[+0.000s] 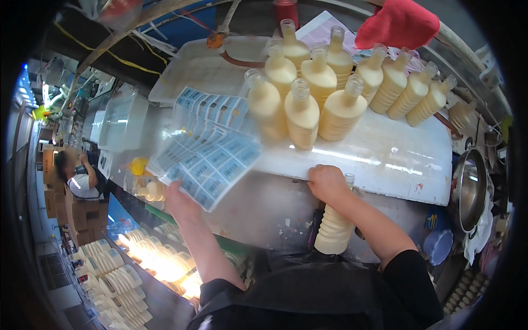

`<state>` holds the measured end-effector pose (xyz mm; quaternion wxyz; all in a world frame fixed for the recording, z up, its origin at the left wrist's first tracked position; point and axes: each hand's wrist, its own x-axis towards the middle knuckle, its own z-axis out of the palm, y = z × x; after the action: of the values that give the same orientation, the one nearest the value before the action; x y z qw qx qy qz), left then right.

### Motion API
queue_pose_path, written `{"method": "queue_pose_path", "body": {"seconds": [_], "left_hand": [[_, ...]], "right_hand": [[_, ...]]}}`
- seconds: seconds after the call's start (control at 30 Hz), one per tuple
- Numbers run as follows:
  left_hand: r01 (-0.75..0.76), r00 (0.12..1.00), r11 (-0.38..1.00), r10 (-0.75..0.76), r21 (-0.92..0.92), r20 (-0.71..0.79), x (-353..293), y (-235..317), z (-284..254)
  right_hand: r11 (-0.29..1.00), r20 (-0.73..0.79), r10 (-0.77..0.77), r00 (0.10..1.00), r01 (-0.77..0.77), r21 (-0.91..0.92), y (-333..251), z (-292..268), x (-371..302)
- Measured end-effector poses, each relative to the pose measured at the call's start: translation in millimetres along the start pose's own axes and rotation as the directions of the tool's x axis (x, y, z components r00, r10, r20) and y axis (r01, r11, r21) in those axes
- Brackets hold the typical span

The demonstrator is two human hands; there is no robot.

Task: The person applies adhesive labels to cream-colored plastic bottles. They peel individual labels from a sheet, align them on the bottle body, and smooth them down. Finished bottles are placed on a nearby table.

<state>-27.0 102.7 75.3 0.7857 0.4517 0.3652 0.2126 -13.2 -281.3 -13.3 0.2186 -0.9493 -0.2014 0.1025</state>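
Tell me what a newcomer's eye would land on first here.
First, the cluster of cream-filled open bottles standing on the white board at upper centre. Next, the blue-and-white label sheet the left hand holds up at centre left. The right hand clasps one bottle at the board's near edge.

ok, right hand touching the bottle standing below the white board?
Touching. Head view: right hand grips over the cream bottle's neck, fingers wrapped around its top.

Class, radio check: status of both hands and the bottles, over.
Left hand holds blue label sheet. Right hand grips a cream bottle at the white board edge. Uncapped bottles crowd the board behind.
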Motion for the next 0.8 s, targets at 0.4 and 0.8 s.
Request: {"method": "queue_pose_path", "body": {"seconds": [0.4,0.8], "left_hand": [[0.053,0.998,0.995,-0.049,-0.090,0.044,-1,-111,-105],[0.109,0.993,0.921,-0.086,-0.375,0.079,-29,-167,-123]], "right_hand": [[0.993,-0.014,-0.075,0.997,0.073,-0.090,1,-5,-4],[0.948,0.088,-0.171,0.981,0.188,-0.255,-6,-24,3]]}}
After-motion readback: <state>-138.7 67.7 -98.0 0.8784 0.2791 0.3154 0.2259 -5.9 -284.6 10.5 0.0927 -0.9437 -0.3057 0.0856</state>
